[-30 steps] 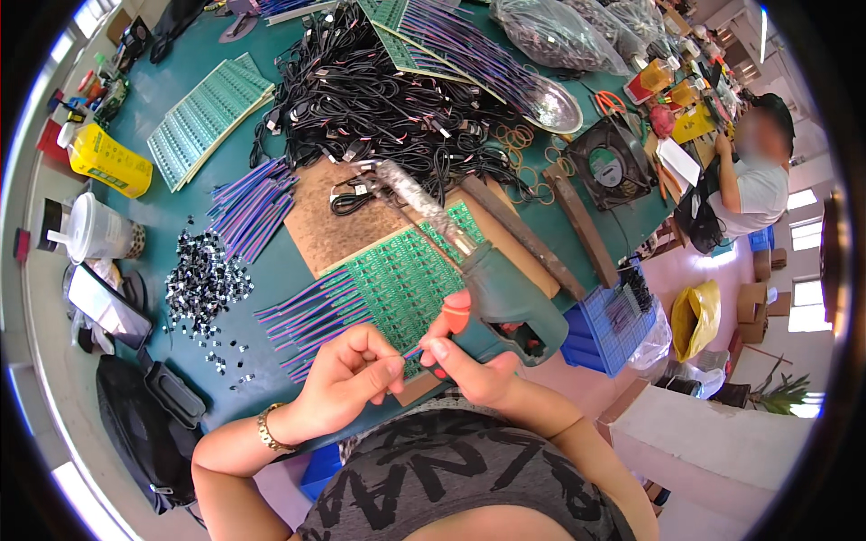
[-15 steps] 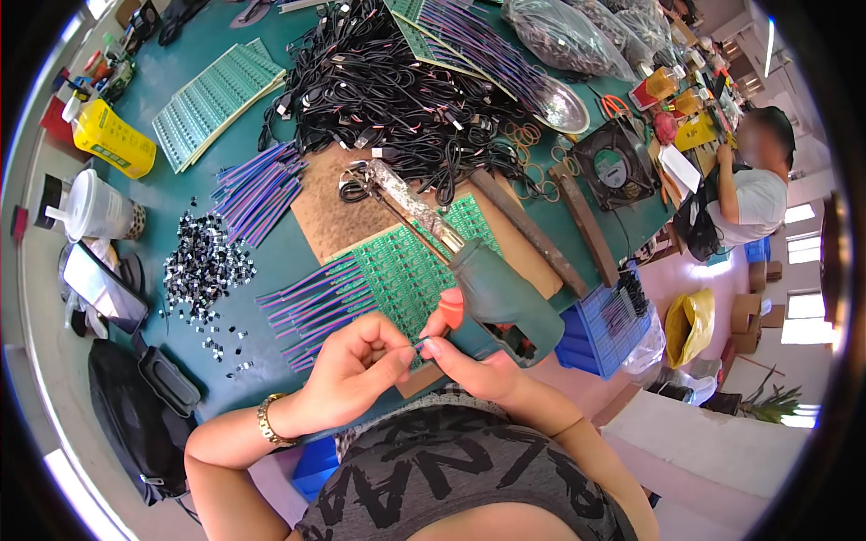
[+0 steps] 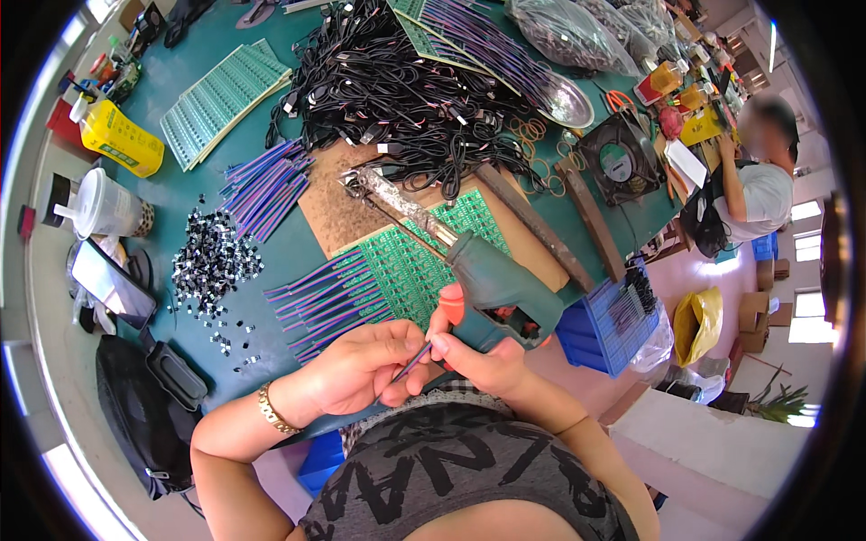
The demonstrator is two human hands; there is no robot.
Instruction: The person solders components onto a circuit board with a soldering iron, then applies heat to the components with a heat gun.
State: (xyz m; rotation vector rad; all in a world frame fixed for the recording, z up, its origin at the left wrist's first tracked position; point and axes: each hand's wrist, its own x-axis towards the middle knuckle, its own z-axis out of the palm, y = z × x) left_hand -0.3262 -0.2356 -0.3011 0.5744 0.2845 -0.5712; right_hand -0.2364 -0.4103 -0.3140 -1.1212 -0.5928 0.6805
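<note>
A short dark ribbon wire (image 3: 413, 364) runs slantwise between my hands. My left hand (image 3: 356, 365) has its fingers closed around the wire's lower length. My right hand (image 3: 483, 361) pinches the upper end between thumb and finger, and one of its fingers wears an orange-red finger cover (image 3: 452, 302). Just beyond the right hand is a green soldering gun (image 3: 505, 288), its foil-wrapped barrel (image 3: 401, 203) pointing up and left over the green circuit board panel (image 3: 406, 279). A row of blue-purple ribbon wires (image 3: 329, 307) extends from the panel's left edge.
Left of the panel lie a bundle of ribbon wires (image 3: 266, 189) and a pile of small black-and-white connectors (image 3: 212, 261). Black cables (image 3: 388, 81) are heaped at the back. Two dark bars (image 3: 591, 221) and a fan (image 3: 618, 158) sit to the right. A co-worker (image 3: 758, 189) is at the far right.
My left hand has turned, its fingers opening out from a tighter curl. More of the ribbon wire shows now, slanting down from the right fingertips. The view has shifted slightly.
</note>
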